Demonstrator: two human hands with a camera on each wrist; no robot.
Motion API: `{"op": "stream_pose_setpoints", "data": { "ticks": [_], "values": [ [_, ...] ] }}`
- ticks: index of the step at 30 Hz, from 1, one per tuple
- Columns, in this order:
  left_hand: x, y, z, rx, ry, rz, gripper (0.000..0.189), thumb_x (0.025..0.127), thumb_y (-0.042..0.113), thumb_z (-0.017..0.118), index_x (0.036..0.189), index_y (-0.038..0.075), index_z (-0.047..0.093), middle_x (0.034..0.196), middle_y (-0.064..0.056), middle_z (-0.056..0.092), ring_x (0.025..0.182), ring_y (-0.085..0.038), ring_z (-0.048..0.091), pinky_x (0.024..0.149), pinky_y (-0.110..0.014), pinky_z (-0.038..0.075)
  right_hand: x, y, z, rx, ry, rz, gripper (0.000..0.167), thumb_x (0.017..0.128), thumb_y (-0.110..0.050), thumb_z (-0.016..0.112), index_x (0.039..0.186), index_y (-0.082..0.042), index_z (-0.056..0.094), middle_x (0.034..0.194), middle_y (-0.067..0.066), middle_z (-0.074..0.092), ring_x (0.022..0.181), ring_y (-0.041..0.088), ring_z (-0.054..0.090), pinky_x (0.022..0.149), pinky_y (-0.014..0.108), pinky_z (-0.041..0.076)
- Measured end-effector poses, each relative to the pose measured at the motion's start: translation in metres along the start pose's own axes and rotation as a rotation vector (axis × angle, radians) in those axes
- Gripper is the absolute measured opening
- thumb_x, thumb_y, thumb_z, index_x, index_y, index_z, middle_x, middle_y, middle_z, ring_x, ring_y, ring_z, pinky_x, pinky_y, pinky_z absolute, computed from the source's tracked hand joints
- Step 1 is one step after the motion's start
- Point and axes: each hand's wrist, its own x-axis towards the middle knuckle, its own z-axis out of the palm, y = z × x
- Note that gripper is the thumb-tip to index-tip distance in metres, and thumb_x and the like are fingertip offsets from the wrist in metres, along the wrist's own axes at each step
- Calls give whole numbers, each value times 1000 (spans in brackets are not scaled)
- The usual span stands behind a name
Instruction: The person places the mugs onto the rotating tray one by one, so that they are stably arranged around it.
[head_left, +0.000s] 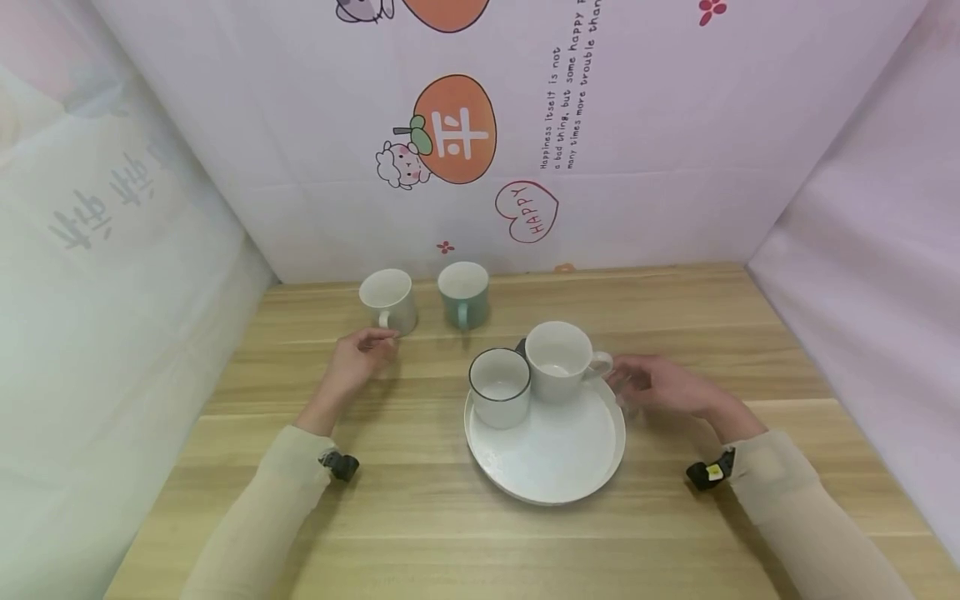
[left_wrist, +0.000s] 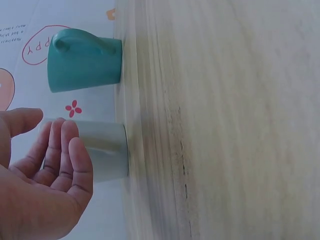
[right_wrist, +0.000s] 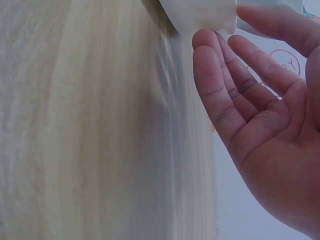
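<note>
- Two sets of fingers (left_wrist: 80, 165), loosely bent with thumbs apart, hold nothing.
- Left hand (head_left: 362, 358) is close to the handle of a white cup (head_left: 405, 315); contact cannot be told.
- Right hand (head_left: 663, 386) hovers beside the handle of a large cup (head_left: 552, 383) on a round white tray (head_left: 555, 467).
- Black-rimmed cup (head_left: 501, 412) shares the tray, standing between left hand and large cup.
- Teal cup (head_left: 476, 312) stands right of the white cup on the desk (head_left: 397, 500), before a printed cloth (head_left: 645, 175).

Four mugs (head_left: 403, 313) (head_left: 476, 309) (head_left: 501, 408) (head_left: 552, 380), one tray (head_left: 562, 457), one table (head_left: 397, 542)
</note>
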Motion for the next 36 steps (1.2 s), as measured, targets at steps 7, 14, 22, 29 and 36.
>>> {"op": "stream_pose_setpoints", "data": {
  "ticks": [7, 14, 22, 29, 36],
  "values": [
    [3, -2, -6, -49, 16, -27, 37, 101, 24, 58, 128, 0, 62, 122, -25, 65, 109, -33, 65, 87, -35, 58, 0, -1, -1, 65, -34, -17, 50, 89, -14, 74, 135, -9, 55, 120, 17, 68, 97, 18, 71, 81, 29, 60],
    [6, -8, -11, -41, 55, -58, 36, 101, 28, 59, 125, 0, 62, 120, -25, 66, 108, -37, 66, 90, -42, 58, -1, -3, -2, 42, -46, -21, 52, 88, -17, 76, 134, -8, 55, 120, 16, 68, 99, 18, 70, 84, 27, 58],
    [10, -9, -13, -26, 64, -90, 39, 101, 30, 58, 129, 3, 58, 124, -24, 65, 110, -39, 66, 92, -45, 57, 0, -4, -4, 21, -31, -33, 41, 93, -9, 69, 132, -11, 56, 117, 16, 68, 96, 23, 68, 79, 33, 60],
    [13, -8, -10, -25, 46, -98, 42, 102, 31, 56, 132, 2, 58, 127, -23, 63, 113, -39, 64, 95, -48, 56, 2, -6, -6, 43, -37, -46, 47, 92, -18, 73, 134, -11, 55, 122, 19, 67, 102, 26, 69, 81, 32, 61],
    [15, -4, -7, -18, 51, -124, 43, 102, 36, 55, 130, 4, 59, 125, -21, 63, 106, -41, 63, 90, -46, 56, 3, -7, -4, -20, -22, -34, 50, 90, -20, 74, 136, -14, 55, 123, 13, 69, 110, 28, 67, 82, 25, 58]
  ]
}}
